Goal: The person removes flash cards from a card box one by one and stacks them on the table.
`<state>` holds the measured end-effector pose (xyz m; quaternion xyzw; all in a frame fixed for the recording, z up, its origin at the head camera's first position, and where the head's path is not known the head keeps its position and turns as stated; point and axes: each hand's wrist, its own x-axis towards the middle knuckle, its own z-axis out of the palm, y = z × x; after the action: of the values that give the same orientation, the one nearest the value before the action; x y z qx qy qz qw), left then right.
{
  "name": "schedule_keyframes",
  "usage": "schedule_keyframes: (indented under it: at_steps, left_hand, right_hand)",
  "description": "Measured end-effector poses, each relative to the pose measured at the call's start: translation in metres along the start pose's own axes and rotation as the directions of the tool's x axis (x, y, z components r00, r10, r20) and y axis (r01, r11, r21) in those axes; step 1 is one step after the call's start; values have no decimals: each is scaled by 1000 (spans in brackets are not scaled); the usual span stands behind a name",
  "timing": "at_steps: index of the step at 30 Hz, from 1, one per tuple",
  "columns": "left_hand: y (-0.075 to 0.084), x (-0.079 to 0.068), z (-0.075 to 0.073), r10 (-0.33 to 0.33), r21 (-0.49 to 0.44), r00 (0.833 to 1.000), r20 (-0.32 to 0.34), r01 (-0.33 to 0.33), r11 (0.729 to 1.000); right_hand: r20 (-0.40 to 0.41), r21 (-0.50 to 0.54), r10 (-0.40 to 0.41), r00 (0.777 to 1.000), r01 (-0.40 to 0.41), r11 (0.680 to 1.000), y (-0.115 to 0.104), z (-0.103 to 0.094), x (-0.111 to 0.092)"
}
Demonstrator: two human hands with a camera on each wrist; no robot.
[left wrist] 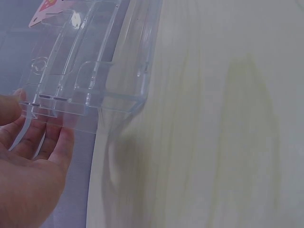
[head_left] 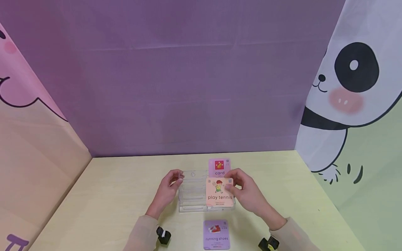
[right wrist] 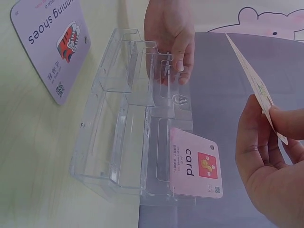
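A clear plastic tiered card holder (head_left: 192, 191) stands on the table. At its upper left edge my left hand (head_left: 166, 191) grips the plastic, thumb on one side and fingers behind, as the left wrist view shows. Between thumb and fingers of my right hand (head_left: 248, 191) is a peach "play tennis" flashcard (head_left: 219, 201), held in front of the holder's right half; in the right wrist view it appears nearly edge-on, apart from the holder. A pink "card" flashcard (right wrist: 195, 164) sits upright in the holder's back right slot.
A purple "running shoes" flashcard (head_left: 216, 235) lies flat on the table (head_left: 103, 209), in front of the holder. A purple cloth wall (head_left: 188, 87) rises behind the table, with printed cloth panels at both sides. Small black devices are at both wrists.
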<state>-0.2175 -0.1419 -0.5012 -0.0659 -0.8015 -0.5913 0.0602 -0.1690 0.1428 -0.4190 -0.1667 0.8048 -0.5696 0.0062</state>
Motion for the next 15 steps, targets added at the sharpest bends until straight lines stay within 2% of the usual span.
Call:
schedule_keyframes:
  at_steps: [7, 15]
  left_hand:
    - [0, 1, 0, -9, -8, 1000, 2, 9, 1000]
    - [0, 0, 0, -13, -20, 1000, 7, 13, 1000]
  right_hand:
    - [12, 12, -17, 1000, 17, 1000, 2, 2, -1]
    - [20, 33, 5, 1000, -6, 999, 8, 3, -3]
